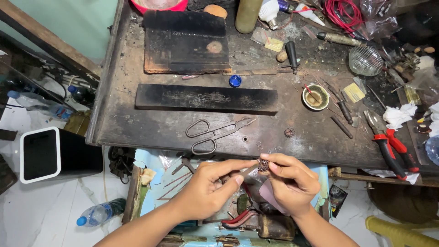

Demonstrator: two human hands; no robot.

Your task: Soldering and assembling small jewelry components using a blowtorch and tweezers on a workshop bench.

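Both hands meet just below the edge of the dark workbench [137, 123]. Left hand [208, 185] is pinched around a thin metal tool [248, 171], tip pointing right, and that tip touches a small dark beaded ornament [263, 165]. Right hand [290, 180] grips the ornament between thumb and fingertips, holding it up just off the bench's front edge. What sort of tool it is, too small to tell.

Up on the bench, metal shears [215, 134] lie just above the hands, blades aimed right. A second small beaded piece [289, 132] sits on the wood to the right of them, with tiny rings [259, 146] near the edge. A long black block [206, 99] lies behind the shears, a blue cap [235, 81] beyond it. Further right, a small brass bowl [316, 97] and red-handled pliers [391, 148]. Below the hands, an open drawer [151, 192] holds more tools. Down on the floor at left, a plastic water bottle [98, 213] and a white-rimmed bin [41, 154].
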